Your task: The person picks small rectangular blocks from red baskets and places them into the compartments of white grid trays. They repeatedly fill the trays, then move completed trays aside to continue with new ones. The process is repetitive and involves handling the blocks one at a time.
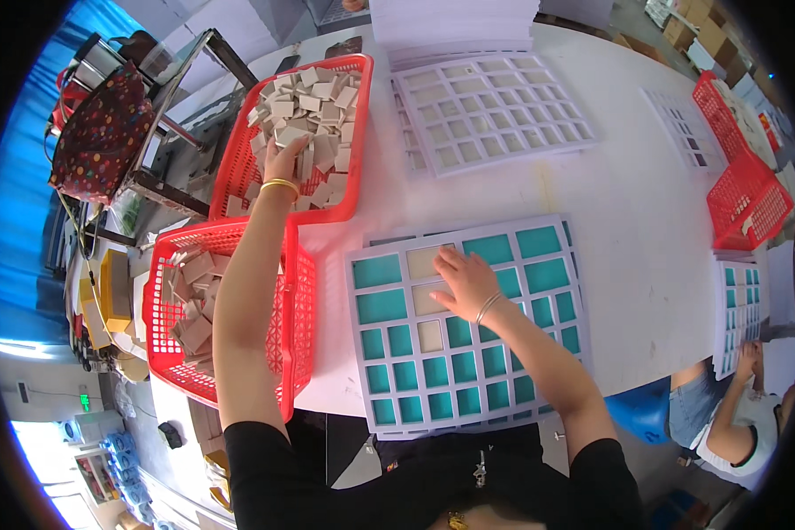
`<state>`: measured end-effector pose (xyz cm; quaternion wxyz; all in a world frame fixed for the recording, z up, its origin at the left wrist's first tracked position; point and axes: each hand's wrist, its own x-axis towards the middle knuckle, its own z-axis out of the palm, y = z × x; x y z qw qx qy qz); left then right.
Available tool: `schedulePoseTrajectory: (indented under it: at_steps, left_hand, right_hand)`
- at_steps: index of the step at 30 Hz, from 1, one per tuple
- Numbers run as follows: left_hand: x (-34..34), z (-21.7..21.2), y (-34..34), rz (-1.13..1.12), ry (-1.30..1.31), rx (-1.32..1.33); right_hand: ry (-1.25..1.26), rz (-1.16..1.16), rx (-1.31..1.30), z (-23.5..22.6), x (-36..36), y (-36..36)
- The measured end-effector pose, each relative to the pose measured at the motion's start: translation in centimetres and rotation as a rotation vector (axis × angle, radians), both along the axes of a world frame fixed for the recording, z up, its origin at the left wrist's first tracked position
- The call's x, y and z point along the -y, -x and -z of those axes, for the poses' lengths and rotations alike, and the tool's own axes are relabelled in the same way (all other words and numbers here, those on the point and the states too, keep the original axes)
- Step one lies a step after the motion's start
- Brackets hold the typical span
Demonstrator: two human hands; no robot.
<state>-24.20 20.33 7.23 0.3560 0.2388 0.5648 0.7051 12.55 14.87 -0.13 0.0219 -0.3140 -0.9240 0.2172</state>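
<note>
- Left hand (pixel 284 159) is up at eleven o'clock, fingers dipped among the beige square tiles (pixel 305 115) in the far red basket (pixel 238 168); what it grips, I cannot tell.
- Right hand (pixel 465 281) lies flat and open on the teal-backed white grid tray (pixel 468 331).
- Risk, as I judge it: the reaching forearm crosses the near red basket (pixel 300 300) and could knock it off the edge.
- Dotted bag (pixel 102 132) hangs at ten o'clock.

Bare white table (pixel 627 203) lies open right of the grid frame (pixel 468 327); red baskets (pixel 238 300) crowd its left.
</note>
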Motion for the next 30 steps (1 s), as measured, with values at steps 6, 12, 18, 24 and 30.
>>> schedulePoseTrajectory:
  at_steps: [6,12,18,24,30]
  left_hand:
    - [4.6,-0.1,-11.0,0.451,0.083,0.427]
    - [10.4,3.0,-20.9,0.374,0.128,0.538]
    - [14.4,4.0,-26.4,0.047,0.129,0.483]
    - [17.6,3.4,-26.8,0.062,0.131,0.442]
    - [21.6,6.0,-24.5,0.008,0.157,0.427]
  right_hand:
    - [0.405,0.370,-0.909,-3.9,-1.7,0.7]
    - [0.501,0.267,-0.980,-5.3,-0.6,-0.9]
    - [-0.282,0.199,-0.762,-4.2,3.2,-2.7]
    - [0.011,0.250,-0.886,-4.5,5.0,-2.9]
    - [0.208,0.176,-0.606,-2.2,4.5,-5.3]
